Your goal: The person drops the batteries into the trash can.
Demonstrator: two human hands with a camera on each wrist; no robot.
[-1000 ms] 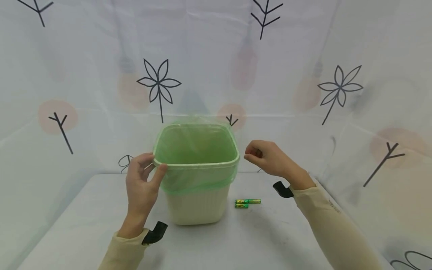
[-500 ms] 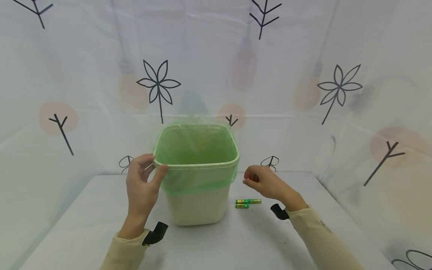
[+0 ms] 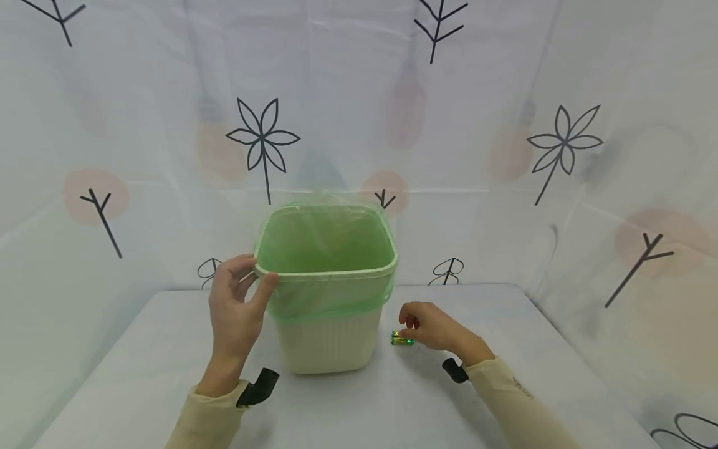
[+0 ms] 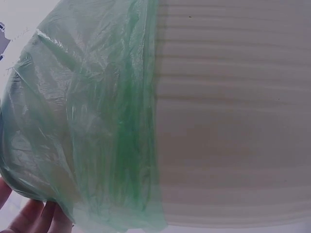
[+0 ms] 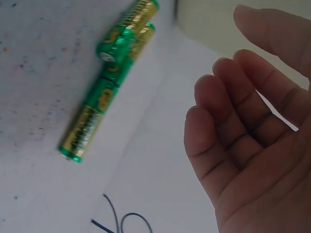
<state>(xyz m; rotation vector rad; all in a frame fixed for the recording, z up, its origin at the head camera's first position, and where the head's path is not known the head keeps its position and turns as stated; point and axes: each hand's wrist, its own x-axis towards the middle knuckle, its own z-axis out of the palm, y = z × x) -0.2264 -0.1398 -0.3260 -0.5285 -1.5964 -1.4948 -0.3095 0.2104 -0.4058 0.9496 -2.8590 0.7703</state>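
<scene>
A cream plastic trash bin (image 3: pixel 328 346) stands upright on the table, lined with a thin green trash bag (image 3: pixel 331 298) folded over its rim. My left hand (image 3: pixel 232 312) grips the near left corner of the rim, thumb in front and fingers at the side. In the left wrist view its fingertips (image 4: pixel 34 216) show against the bag. To the bin's right, my right hand (image 3: pixel 434 327) is over the green-and-gold batteries (image 3: pixel 402 342), partly covering them. The right wrist view shows three batteries (image 5: pixel 90 116), two of them end to end, apart from the loosely curled fingers (image 5: pixel 201 131).
A white-covered table (image 3: pixel 168 368) carries the bin and batteries. White cloth with printed flowers and twigs (image 3: pixel 348 93) hangs behind and along both sides. Each sleeve cuff has a black wrist mount (image 3: pixel 258 388) on it.
My right hand has come down from beside the bin's rim to the batteries, covering part of them. The left hand keeps its grip on the rim, and the bin has not moved.
</scene>
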